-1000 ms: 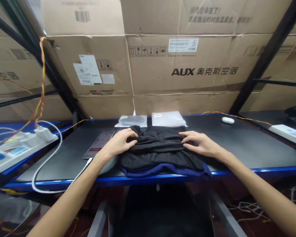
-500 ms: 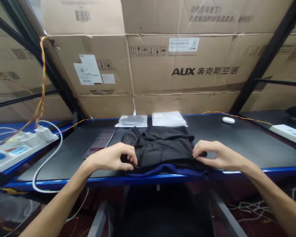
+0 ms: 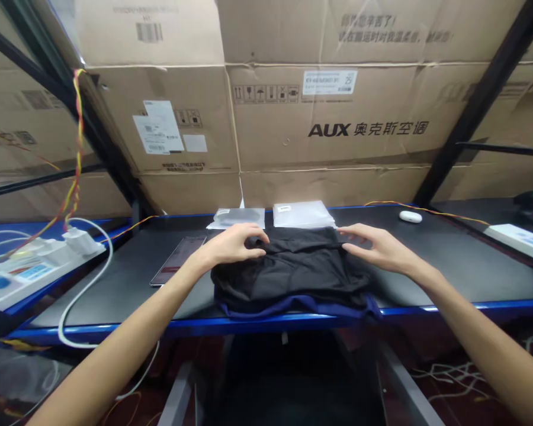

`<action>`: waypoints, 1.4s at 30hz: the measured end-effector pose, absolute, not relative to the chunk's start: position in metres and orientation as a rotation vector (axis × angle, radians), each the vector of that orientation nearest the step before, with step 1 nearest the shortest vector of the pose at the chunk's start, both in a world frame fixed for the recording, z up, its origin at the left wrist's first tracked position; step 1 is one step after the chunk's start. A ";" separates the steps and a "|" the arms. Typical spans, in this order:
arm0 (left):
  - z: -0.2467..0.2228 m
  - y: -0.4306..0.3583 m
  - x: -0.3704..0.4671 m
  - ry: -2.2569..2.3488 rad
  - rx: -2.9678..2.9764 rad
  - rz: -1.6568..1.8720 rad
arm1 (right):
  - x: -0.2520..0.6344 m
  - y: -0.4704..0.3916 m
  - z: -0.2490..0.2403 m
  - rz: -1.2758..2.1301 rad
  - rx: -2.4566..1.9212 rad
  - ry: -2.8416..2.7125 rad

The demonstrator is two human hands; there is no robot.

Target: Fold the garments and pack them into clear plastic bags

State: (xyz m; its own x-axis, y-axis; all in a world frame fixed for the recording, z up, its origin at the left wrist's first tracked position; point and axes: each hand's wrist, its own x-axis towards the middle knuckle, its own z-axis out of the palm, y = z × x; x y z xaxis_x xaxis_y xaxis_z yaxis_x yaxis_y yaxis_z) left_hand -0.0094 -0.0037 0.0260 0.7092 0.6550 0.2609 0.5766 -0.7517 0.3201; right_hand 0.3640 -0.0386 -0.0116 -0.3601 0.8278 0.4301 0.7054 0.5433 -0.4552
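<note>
A black cloth garment point(image 3: 302, 272) lies folded and wrinkled at the front of the table, its exact kind unclear. Dark blue fabric point(image 3: 288, 306) shows under its near edge. My left hand point(image 3: 235, 244) is at the garment's far left part, fingers curled and thumb closing on a raised fold. Opposite it, my right hand point(image 3: 377, 245) holds the right end of the same fold between thumb and fingers. The fold runs across the garment from hand to hand.
Two stacks of clear plastic bags point(image 3: 237, 218) point(image 3: 304, 214) lie behind the garment. A phone point(image 3: 177, 260) rests to the left, a white earbud case point(image 3: 410, 217) to the right. Power strips point(image 3: 35, 266) point(image 3: 522, 239) stand at both sides. Cardboard boxes point(image 3: 328, 148) wall the back.
Both hands have moved from the garment's near edge towards its far side, carrying a fold of black cloth along. More of the dark blue fabric shows at the front.
</note>
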 end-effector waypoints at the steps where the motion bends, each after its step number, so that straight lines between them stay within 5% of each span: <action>1: 0.024 0.002 -0.007 0.974 2.741 0.497 | 0.364 -0.033 -0.014 0.249 -1.222 -2.202; 7: 0.018 0.022 -0.003 0.995 2.718 0.316 | 0.366 -0.015 -0.015 0.387 -1.284 -2.186; 16: 0.006 0.056 0.013 1.212 2.401 0.486 | 0.365 0.023 -0.007 0.817 -1.329 -1.724; 29: -0.002 0.063 0.023 1.352 2.594 0.554 | 0.356 0.027 -0.024 0.256 -1.653 -2.034; 34: 0.008 0.047 0.025 1.236 2.659 0.688 | 0.340 0.020 -0.013 0.064 -1.411 -2.091; 42: -0.002 0.000 0.017 1.072 2.724 0.019 | 0.296 -0.011 -0.014 0.321 -1.144 -2.577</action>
State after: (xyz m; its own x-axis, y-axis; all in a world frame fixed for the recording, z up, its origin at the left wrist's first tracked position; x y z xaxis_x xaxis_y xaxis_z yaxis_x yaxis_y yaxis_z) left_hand 0.0165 -0.0002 -0.0024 0.7347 0.6752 -0.0663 0.6725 -0.7118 0.2027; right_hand 0.2959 -0.0112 -0.0144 -0.6365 0.7494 0.1827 0.6816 0.6573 -0.3214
